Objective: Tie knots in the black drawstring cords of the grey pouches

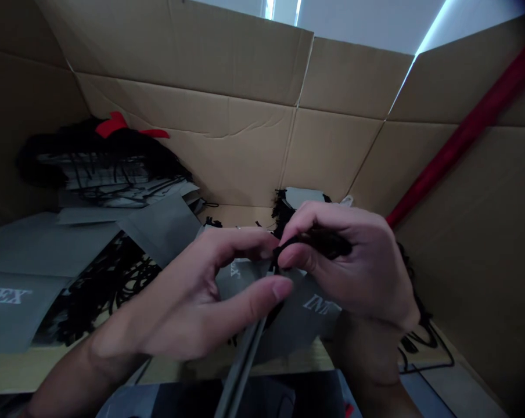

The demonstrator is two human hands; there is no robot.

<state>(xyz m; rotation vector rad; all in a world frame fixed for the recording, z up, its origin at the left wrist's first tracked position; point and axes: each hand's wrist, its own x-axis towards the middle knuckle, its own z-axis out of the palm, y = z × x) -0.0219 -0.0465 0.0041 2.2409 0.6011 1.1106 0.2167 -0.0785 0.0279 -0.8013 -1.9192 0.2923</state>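
R hand (353,255) closed, thumb + index pinching black cord (287,244), loop of it inside curled fingers; L hand (201,296) half-curled nr cord's end, thumb lying by top of thin grey card (246,360), seen edge-on; can't tell if L grips it; card slants down twd wearer, approx. betw. hands, over desk (14,371); grey pcs w/ white lettering (297,316) behind/below; L side: grey stack (105,171), black cords (127,270); cardboard wall (236,75) at back.

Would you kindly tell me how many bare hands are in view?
2: the left hand, left of centre, and the right hand, right of centre, pinching black material.
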